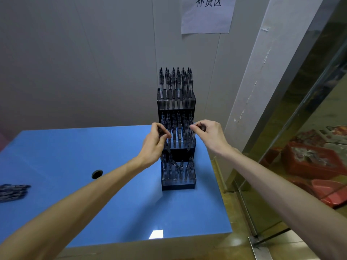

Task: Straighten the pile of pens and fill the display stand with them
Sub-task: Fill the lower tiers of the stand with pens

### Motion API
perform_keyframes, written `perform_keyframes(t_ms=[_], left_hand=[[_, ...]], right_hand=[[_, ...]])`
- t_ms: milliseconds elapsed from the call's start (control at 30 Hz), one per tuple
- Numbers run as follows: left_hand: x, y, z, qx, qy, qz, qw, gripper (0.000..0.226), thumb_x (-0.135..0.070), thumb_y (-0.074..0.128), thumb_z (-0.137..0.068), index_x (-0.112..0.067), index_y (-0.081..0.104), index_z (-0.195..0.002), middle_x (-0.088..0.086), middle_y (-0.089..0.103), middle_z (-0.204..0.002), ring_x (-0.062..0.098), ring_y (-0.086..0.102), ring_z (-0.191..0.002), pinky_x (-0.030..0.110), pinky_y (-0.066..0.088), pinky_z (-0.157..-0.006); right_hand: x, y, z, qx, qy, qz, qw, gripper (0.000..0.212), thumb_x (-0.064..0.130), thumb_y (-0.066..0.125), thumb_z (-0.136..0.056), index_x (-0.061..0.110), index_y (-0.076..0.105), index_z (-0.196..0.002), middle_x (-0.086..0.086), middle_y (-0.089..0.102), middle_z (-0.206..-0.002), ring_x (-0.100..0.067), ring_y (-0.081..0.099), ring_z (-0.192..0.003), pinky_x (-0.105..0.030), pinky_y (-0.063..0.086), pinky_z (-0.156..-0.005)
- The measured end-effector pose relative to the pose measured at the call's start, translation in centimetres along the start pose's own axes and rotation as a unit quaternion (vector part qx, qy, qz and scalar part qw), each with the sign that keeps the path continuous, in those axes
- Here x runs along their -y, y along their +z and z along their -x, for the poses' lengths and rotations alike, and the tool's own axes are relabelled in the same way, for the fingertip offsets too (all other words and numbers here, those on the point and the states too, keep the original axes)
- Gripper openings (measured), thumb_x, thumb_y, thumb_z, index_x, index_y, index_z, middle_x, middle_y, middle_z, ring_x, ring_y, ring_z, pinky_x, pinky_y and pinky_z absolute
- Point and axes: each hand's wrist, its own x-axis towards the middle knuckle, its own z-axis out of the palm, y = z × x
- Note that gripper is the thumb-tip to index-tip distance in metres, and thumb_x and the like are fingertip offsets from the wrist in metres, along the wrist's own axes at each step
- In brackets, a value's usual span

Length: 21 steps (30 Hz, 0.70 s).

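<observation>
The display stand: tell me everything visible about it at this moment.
The display stand is a dark, three-tiered rack with clear, plastic-looking fronts, standing upright near the right edge of the blue table, against the wall. Dark pens stand upright in all three tiers; the bottom tier shows a few open slots. The left hand and right hand each hold a pen at the middle tier.
</observation>
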Motion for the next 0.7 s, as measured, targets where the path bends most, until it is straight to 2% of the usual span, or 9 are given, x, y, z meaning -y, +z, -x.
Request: perform_keyframes(t_ms=[67,167,267,433,567,700], left_hand=[[0.0,0.4,0.1,0.008,0.011,-0.009,1.000,0.006,-0.013,0.045,-0.107,-0.018,0.045,-0.110,-0.009,0.071,-0.104,0.012,0.068,-0.099,0.044,0.055,-0.091],[0.4,0.9,0.3,0.029,0.030,-0.045,0.998,0.005,-0.017,0.045,-0.108,-0.021,0.044,-0.112,-0.014,0.071,-0.103,0.010,0.066,-0.093,0.039,0.054,-0.083],[0.9,1.3,0.4,0.048,0.047,-0.075,0.995,0.006,-0.019,0.043,-0.109,-0.025,0.041,-0.112,-0.013,0.070,-0.105,0.013,0.066,-0.095,0.044,0.054,-0.084],[1.1,1.3,0.2,0.055,0.060,-0.088,0.993,0.008,-0.020,0.043,-0.109,-0.027,0.039,-0.112,-0.014,0.069,-0.106,0.015,0.067,-0.096,0.047,0.055,-0.085],[1.3,1.0,0.3,0.051,0.069,-0.090,0.992,0.007,-0.020,0.042,-0.109,-0.026,0.040,-0.113,-0.015,0.068,-0.106,0.014,0.066,-0.093,0.046,0.054,-0.083],[1.8,0.7,0.1,0.052,0.067,-0.088,0.993,0.005,-0.021,0.042,-0.110,-0.024,0.041,-0.114,-0.011,0.070,-0.106,0.006,0.067,-0.097,0.044,0.056,-0.086]], right_hand=[[-0.2,0.0,0.0,0.032,0.003,0.013,0.999,0.027,0.039,0.070,-0.095,0.015,0.079,-0.088,-0.003,0.069,-0.073,-0.008,0.045,-0.058,-0.030,0.041,-0.060],[-0.8,0.5,0.4,0.064,-0.001,0.053,0.997,0.022,0.040,0.071,-0.093,0.020,0.081,-0.091,0.004,0.070,-0.074,-0.010,0.055,-0.061,-0.032,0.047,-0.061],[-1.3,1.5,0.9,0.104,-0.010,0.115,0.988,0.026,0.047,0.068,-0.093,0.024,0.080,-0.093,0.005,0.072,-0.076,-0.013,0.064,-0.066,-0.037,0.056,-0.065],[-1.8,2.9,1.2,0.128,0.000,0.165,0.978,0.033,0.050,0.066,-0.093,0.020,0.078,-0.088,0.002,0.071,-0.071,-0.016,0.062,-0.058,-0.041,0.056,-0.062],[-2.1,3.6,1.5,0.147,0.000,0.185,0.972,0.035,0.047,0.067,-0.094,0.015,0.075,-0.083,0.001,0.064,-0.061,-0.013,0.051,-0.050,-0.036,0.051,-0.056],[-2.3,4.2,1.7,0.174,0.008,0.211,0.962,0.033,0.047,0.068,-0.093,0.017,0.074,-0.082,0.003,0.064,-0.064,-0.015,0.057,-0.059,-0.037,0.053,-0.062]])
